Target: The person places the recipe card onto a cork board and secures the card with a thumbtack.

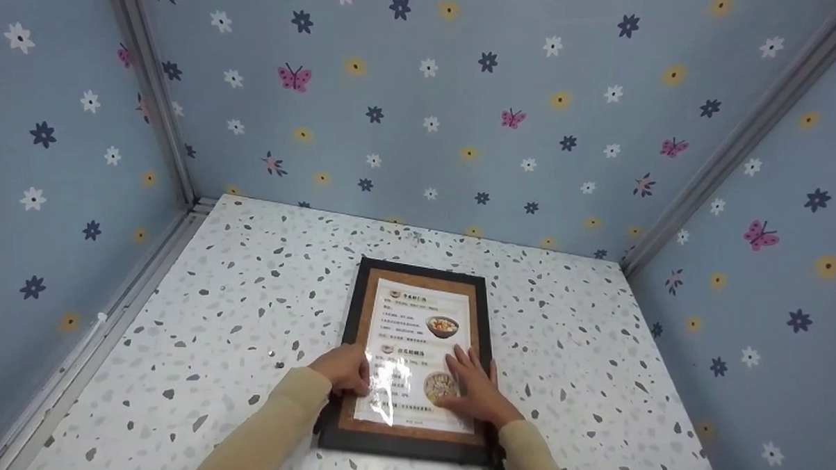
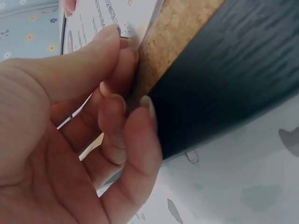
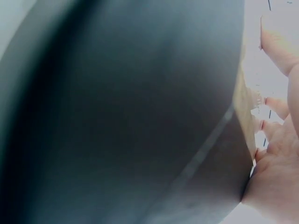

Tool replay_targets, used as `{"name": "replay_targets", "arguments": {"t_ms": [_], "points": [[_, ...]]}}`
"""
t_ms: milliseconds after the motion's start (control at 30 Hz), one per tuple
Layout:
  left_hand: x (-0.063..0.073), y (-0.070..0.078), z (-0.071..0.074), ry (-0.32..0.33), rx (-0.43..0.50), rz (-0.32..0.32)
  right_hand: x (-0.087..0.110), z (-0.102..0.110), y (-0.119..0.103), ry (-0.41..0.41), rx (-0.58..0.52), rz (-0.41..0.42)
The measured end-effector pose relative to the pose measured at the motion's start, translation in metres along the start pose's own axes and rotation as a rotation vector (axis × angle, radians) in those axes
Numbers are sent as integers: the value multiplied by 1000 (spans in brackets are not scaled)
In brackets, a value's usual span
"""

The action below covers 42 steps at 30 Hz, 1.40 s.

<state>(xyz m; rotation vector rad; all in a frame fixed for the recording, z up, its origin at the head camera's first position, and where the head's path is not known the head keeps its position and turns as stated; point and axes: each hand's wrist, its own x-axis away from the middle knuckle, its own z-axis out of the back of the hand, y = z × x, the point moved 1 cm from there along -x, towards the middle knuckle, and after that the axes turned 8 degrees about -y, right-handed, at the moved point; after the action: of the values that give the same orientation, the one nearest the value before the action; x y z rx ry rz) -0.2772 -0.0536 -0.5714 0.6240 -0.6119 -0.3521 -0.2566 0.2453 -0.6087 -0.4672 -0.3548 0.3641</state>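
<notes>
A cork board (image 1: pixel 426 278) with a black frame (image 1: pixel 404 446) lies on the speckled tabletop. On its cork rests a glossy printed recipe sheet (image 1: pixel 410 319) with pictures of two bowls of food. At the sheet's lower left edge, my left hand (image 1: pixel 345 370) pinches the sheet between thumb and index finger; in the left wrist view the other fingers curl by the black border (image 2: pixel 224 79). My right hand (image 1: pixel 480 393) lies with fingers spread on the sheet's lower right, partly covering the lower bowl picture. The frame's corner (image 3: pixel 140 116) fills much of the right wrist view.
The white tabletop (image 1: pixel 568 341) with grey speckles extends around the board. Blue panels (image 1: pixel 401 138) with flowers and butterflies enclose it at the back and both sides. Grey metal rails (image 1: pixel 728 147) run along the panel corners.
</notes>
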Motion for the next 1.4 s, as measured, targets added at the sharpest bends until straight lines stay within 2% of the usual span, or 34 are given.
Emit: {"name": "replay_targets", "arguments": {"t_ms": [233,733,1000,1133,1267,1400], "points": [[0,2,1,-17,12,3,-1,-1,2,11,22,10],[-9,3,6,-47,26,43,-3,-2,4,20,35,1],[-10,-3,6,-37,-48,6,-3,-4,0,19,20,0],[-12,-9,5,-11,-85,42,-3,-4,0,6,3,3],[-12,-11,6,9,-64,14,-3,-2,3,30,2,30],[-9,-12,7,22,-47,-30,-2,-3,4,32,-18,23]]}}
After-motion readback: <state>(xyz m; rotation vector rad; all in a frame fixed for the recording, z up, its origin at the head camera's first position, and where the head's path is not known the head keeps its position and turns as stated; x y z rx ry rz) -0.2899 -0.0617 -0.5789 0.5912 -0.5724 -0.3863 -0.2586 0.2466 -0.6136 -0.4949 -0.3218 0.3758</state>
